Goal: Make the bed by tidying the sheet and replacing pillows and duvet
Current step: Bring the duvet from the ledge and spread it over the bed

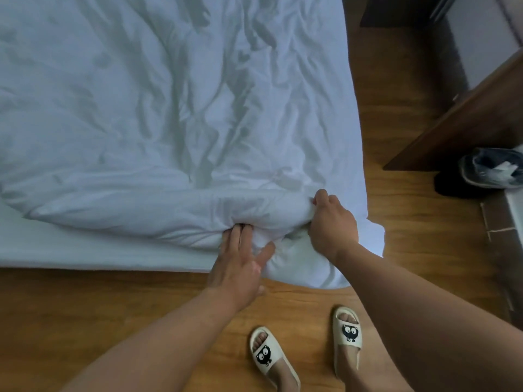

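A white, wrinkled duvet [158,108] covers most of the bed, its near edge folded into a thick roll. A strip of white sheet [70,253] shows below it along the bed's near side. My left hand [240,264] reaches under the roll at the near corner, fingers tucked into the fabric and thumb spread on it. My right hand [331,222] grips the bunched duvet corner from the right, fingers curled round the cloth. A flap of the duvet corner [305,267] hangs over the bed's edge toward the floor. No pillow is in view.
Wooden floor [113,321] runs along the near side and right of the bed. My feet in cream slippers [271,355] stand close to the bed corner. Dark wooden furniture [467,120] stands at the right, with a shoe [492,168] on the floor beside it.
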Available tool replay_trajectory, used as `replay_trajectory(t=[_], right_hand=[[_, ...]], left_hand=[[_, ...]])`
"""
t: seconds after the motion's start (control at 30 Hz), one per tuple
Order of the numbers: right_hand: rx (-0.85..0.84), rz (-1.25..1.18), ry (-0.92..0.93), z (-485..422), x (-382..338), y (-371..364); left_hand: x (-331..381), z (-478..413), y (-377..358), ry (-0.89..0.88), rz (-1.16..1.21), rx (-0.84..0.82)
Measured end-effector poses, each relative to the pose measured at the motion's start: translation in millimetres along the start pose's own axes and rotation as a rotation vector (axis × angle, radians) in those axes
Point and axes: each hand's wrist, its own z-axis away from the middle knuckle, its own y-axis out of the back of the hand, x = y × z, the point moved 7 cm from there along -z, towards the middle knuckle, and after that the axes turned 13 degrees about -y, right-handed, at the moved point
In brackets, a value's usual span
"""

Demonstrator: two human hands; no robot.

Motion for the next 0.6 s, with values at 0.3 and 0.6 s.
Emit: replay_trajectory(t=[0.3, 0.6], right_hand=[[-0.134, 0.27, 0.223, 16, -2, -7], [-0.353, 0.03, 0.373, 42, 44, -9]], left_hand=[[105, 8, -13, -0.35, 0.343, 0.302], [66, 29, -54, 0.414, 1.269, -0.015]])
